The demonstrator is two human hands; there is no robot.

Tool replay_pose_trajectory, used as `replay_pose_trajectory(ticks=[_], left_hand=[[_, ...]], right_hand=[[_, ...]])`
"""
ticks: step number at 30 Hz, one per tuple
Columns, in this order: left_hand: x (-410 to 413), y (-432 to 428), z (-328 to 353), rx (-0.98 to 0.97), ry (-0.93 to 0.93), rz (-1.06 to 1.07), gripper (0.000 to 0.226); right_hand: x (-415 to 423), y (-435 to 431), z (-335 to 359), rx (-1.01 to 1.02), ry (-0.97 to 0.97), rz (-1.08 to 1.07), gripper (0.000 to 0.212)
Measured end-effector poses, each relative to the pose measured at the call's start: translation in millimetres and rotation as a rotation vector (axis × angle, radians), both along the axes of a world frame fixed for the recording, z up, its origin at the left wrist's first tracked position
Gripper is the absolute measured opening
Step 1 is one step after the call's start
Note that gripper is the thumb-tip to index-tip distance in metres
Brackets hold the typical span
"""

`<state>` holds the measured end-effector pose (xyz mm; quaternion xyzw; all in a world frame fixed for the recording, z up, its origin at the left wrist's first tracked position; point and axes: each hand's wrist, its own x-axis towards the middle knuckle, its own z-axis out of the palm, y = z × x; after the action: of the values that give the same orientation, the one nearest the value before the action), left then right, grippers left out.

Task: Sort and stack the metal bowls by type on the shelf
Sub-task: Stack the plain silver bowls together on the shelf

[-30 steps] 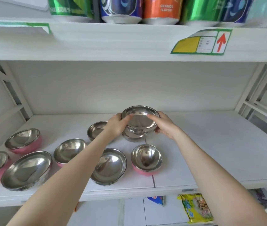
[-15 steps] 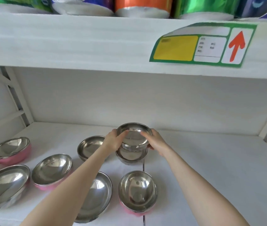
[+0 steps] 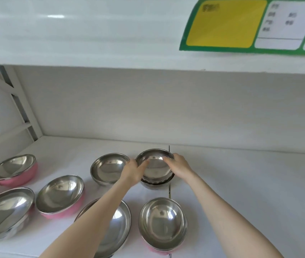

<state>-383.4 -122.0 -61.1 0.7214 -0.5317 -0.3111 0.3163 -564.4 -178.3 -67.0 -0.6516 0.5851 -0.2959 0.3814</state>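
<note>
Both hands hold a small plain steel bowl (image 3: pixel 155 163) near the back middle of the white shelf (image 3: pixel 241 183). My left hand (image 3: pixel 132 171) grips its left rim and my right hand (image 3: pixel 179 166) its right rim. The bowl sits nested in another plain steel bowl (image 3: pixel 156 184) below it. A third plain steel bowl (image 3: pixel 108 168) stands just to the left. Pink-sided steel bowls stand at the front (image 3: pixel 163 223), centre left (image 3: pixel 60 195) and far left (image 3: pixel 14 169). Two wide plain bowls lie at the front (image 3: pixel 119 226) and front left (image 3: pixel 4 211).
The shelf above carries a green and yellow label (image 3: pixel 241 25) on its front edge. A slanted metal bracket (image 3: pixel 17 101) runs down the left wall. Bare shelf surface lies to the right of the bowls. A seam (image 3: pixel 169 190) crosses the shelf by the stack.
The held bowl has come down into the bowl beneath it, with both hands lower. The camera has moved closer to the shelf, and the cans above have left the view.
</note>
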Motion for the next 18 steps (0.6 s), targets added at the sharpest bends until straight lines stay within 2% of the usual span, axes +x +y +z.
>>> replay_pose_trajectory(ticks=[5, 10, 15, 18], left_hand=[[-1.6, -3.0, -2.0, 0.050, -0.053, -0.020, 0.067], [-0.8, -6.5, -2.6, 0.083, -0.108, -0.060, 0.060], [4.2, -6.4, 2.3, 0.091, -0.312, -0.118, 0.059], [8.2, -2.0, 3.4, 0.030, -0.448, -0.120, 0.059]], right_hand=[[-4.0, 1.6, -1.4, -0.013, 0.075, 0.022, 0.035], [-7.0, 2.4, -3.8, -0.011, 0.095, 0.085, 0.019], [-10.3, 9.5, 2.0, 0.000, 0.146, 0.080, 0.029], [-15.7, 17.0, 4.6, -0.026, 0.265, 0.080, 0.032]])
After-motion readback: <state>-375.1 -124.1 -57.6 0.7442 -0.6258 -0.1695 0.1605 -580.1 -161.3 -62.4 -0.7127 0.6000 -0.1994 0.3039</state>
